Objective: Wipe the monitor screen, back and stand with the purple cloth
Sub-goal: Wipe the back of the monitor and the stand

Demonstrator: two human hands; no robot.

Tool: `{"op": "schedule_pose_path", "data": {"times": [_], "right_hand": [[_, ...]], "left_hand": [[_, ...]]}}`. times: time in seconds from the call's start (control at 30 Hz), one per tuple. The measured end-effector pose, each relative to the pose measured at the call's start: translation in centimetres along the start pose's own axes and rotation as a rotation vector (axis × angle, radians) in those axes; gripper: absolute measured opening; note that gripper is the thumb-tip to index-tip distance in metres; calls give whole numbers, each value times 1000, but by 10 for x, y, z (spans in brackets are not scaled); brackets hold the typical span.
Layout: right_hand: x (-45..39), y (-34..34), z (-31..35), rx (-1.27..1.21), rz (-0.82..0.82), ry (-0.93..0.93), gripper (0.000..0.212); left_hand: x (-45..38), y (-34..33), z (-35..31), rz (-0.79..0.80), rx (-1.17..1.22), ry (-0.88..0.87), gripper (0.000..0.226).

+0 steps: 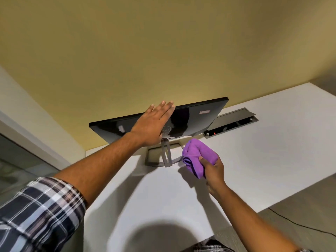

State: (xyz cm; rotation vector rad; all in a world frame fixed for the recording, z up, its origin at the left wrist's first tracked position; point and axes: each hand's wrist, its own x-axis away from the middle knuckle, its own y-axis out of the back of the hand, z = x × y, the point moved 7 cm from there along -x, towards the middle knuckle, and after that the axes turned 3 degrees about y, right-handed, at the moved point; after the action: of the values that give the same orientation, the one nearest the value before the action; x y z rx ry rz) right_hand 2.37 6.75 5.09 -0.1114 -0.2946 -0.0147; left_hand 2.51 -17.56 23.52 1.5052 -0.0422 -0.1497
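White desk (pixel 254 160) carrying monitor (pixel 198 122), back panel facing camera, screen turned toward yellow wall (pixel 163 42). Stand (pixel 166 153) sitting under monitor on desk. Left hand (pixel 154 122) lying flat on monitor back, fingers straight, reaching top edge. Right hand (pixel 212 170) gripping bunched purple cloth (pixel 196 157) just right of stand, above desk. Plaid sleeve (pixel 40 211) showing lower left.

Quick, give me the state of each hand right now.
Left hand: open, fingers straight, flat against the back of the monitor.
Right hand: gripping the bunched purple cloth, beside the stand.
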Motion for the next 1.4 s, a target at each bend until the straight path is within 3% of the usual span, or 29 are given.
{"op": "schedule_pose_path", "data": {"times": [0.3, 0.5, 0.63, 0.9, 0.97, 1.07, 1.17, 1.23, 1.3, 1.37, 1.4], "right_hand": [[-38, -11, 49, -72, -65, 98, 54], [-51, -29, 89, 115, -205, 431, 54], [-68, -57, 110, 131, -256, 597, 70], [-67, -160, 123, 399, -135, 743, 95], [-58, -187, 111, 480, -44, 817, 91], [-43, -234, 73, 722, 267, 950, 76], [-45, -236, 14, 1003, 665, 867, 40], [-42, -212, -5, 1064, 786, 860, 44], [-43, -185, 13, 949, 621, 869, 48], [-46, -159, 50, 674, 323, 927, 38], [-49, -149, 71, 572, 168, 949, 46]], "left_hand": [[-34, 8, 25, 124, 47, -8, 112], [-65, 15, 49, 170, 117, 21, 108], [-81, 20, 69, 238, 252, 75, 103], [-101, 16, 98, 291, 729, 250, 93], [-106, 17, 99, 294, 714, 237, 80], [-113, 17, 101, 309, 691, 208, 56], [-116, 16, 106, 339, 700, 186, 50], [-117, 13, 108, 364, 663, 167, 49], [-119, 11, 108, 368, 639, 142, 50], [-119, 9, 112, 350, 641, 129, 50], [-118, 8, 115, 345, 649, 126, 50]]}}
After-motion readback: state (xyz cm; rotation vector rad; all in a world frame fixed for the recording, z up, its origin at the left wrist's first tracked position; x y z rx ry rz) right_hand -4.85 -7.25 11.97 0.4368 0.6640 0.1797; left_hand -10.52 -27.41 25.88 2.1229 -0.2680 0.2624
